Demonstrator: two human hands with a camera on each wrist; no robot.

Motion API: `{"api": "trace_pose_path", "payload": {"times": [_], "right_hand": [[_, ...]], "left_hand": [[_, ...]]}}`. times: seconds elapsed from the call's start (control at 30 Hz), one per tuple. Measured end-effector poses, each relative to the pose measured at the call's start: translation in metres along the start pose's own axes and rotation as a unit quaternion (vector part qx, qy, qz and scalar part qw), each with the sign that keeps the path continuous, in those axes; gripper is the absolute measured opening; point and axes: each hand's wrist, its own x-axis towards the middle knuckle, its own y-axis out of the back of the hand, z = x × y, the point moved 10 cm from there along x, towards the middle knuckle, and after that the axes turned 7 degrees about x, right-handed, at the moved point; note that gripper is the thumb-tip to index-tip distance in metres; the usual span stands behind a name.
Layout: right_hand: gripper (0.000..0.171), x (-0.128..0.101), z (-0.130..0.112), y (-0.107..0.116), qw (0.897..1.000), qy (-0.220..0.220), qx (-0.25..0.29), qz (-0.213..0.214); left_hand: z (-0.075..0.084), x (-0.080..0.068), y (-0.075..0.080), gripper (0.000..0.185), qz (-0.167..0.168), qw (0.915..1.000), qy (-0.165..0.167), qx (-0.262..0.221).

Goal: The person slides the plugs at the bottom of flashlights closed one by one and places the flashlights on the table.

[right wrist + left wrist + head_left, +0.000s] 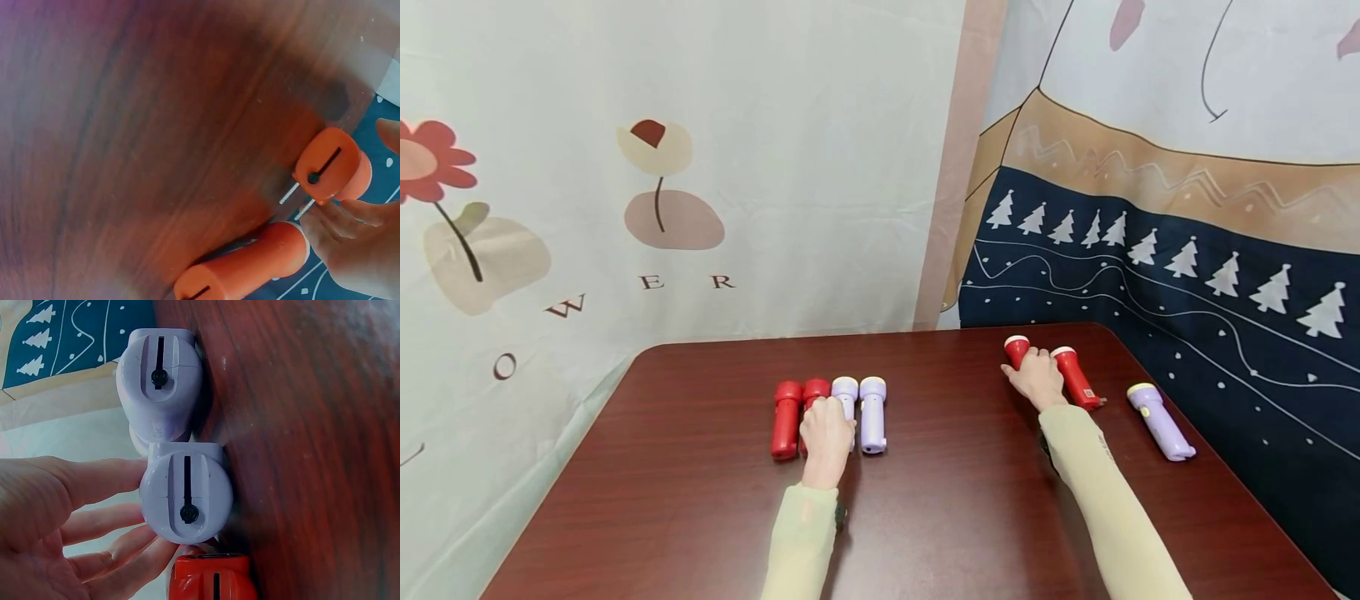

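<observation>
My left hand (pixel 828 432) is over the middle of a row of flashlights. In the left wrist view its thumb and fingers pinch a light purple flashlight (pixel 161 500) from both sides. Another purple flashlight (pixel 872 415) lies just right of it; a red flashlight (pixel 816 389) lies on its left, partly covered. Farther right, my right hand (pixel 1037 380) reaches over a red flashlight (pixel 1017 351) with metal prongs showing at its tail. In the right wrist view the fingers (pixel 340 222) touch or nearly touch its side, while the thumb (pixel 390 134) stands apart from it.
Another red flashlight (pixel 786 421) stands at the row's left end. Right of my right hand lie a red flashlight (pixel 1078 380) and a purple flashlight (pixel 1161 423), near the table's right edge. The brown table (pixel 947 500) meets printed cloth (pixel 820 208) at its back.
</observation>
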Motion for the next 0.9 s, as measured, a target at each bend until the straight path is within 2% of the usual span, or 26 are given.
{"api": "trace_pose_path", "payload": {"times": [0.2, 0.5, 0.9], "right_hand": [[0.06, -0.001, 0.006, -0.006, 1.0, -0.016, 0.004, -0.013], [0.044, 0.003, 0.014, -0.005, 1.0, -0.004, 0.005, -0.012], [0.037, 0.004, 0.021, -0.004, 0.998, -0.018, 0.051, -0.03]], "left_hand": [[-0.001, -0.002, -0.001, 0.028, -0.002, 0.9999, 0.009, -0.005], [-0.001, 0.0, 0.0, 0.028, -0.003, 1.0, 0.004, 0.003], [-0.001, -0.001, 0.003, 0.029, 0.013, 0.9999, 0.001, 0.003]]}}
